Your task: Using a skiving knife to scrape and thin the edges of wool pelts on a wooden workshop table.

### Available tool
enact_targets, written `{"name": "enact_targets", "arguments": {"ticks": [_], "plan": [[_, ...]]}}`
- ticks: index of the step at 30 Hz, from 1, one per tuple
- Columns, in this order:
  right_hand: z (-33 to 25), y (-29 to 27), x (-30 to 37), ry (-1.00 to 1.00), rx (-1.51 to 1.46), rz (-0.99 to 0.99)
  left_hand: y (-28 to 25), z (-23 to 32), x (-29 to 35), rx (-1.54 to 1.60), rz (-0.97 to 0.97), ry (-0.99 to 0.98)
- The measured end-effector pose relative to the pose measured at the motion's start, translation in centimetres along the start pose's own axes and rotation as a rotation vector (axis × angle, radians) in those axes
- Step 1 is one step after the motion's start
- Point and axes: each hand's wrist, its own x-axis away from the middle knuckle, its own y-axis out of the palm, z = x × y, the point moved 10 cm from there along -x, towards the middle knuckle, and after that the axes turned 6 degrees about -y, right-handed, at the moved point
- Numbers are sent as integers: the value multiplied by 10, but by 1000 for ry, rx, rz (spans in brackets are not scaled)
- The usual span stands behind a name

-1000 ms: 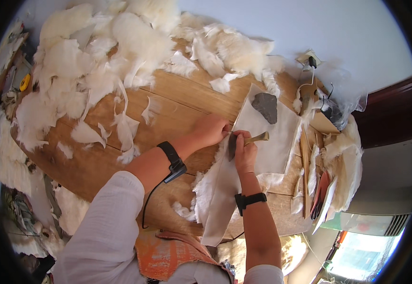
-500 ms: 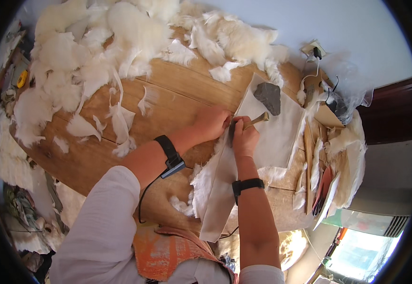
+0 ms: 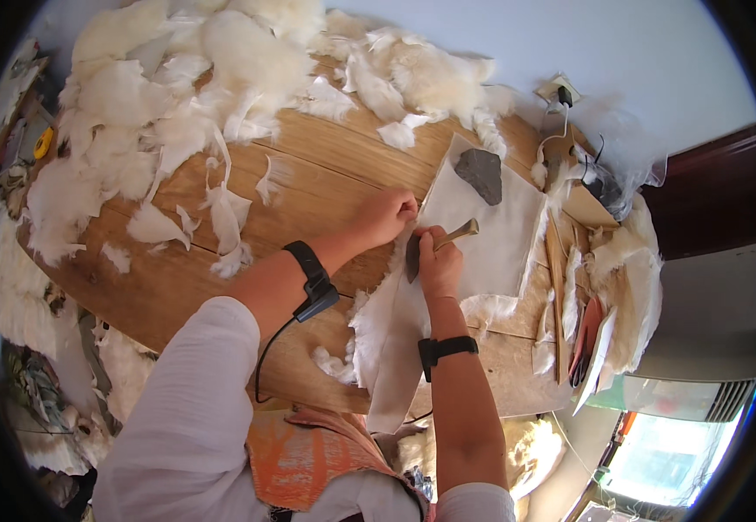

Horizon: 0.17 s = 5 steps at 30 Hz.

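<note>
My right hand (image 3: 441, 266) is closed around a knife with a brass-coloured handle (image 3: 459, 234) and a broad dark blade (image 3: 412, 257). The blade lies along the left edge of a pale fur pelt (image 3: 491, 252), spread skin side up on the wooden table. My left hand (image 3: 388, 216) is curled with fingers pressed together, just left of the pelt's edge and beyond the blade; what its fingertips hold, if anything, is hidden. A long strip of the pelt (image 3: 395, 348) runs back toward me, past my right wrist. On the pelt's far part rests a dark grey stone (image 3: 480, 176).
Heaps of white fur pieces (image 3: 256, 61) cover the table's far left, with loose scraps nearer. At the right lie a wooden stick (image 3: 555, 296), fur strips and a reddish folded item (image 3: 585, 344). A cardboard box (image 3: 582, 187) and a plugged-in cable stand by the wall.
My left hand has drawn slightly away from the blade, leaving a wider gap between the hands. More of the dark blade shows. The whole view has shifted a little.
</note>
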Motion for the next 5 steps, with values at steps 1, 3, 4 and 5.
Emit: {"name": "enact_targets", "arguments": {"ticks": [1, 3, 4, 5], "plan": [[2, 2, 3, 23, -25, -37, -1, -1, 0, 54, -8, -5], [1, 2, 7, 26, -54, -52, -3, -1, 1, 105, -18, -12], [0, 2, 9, 17, -97, -61, -4, 0, 1, 103, -20, -12], [-1, 4, 11, 19, -99, -64, -6, 1, 3, 107, -15, -6]]}}
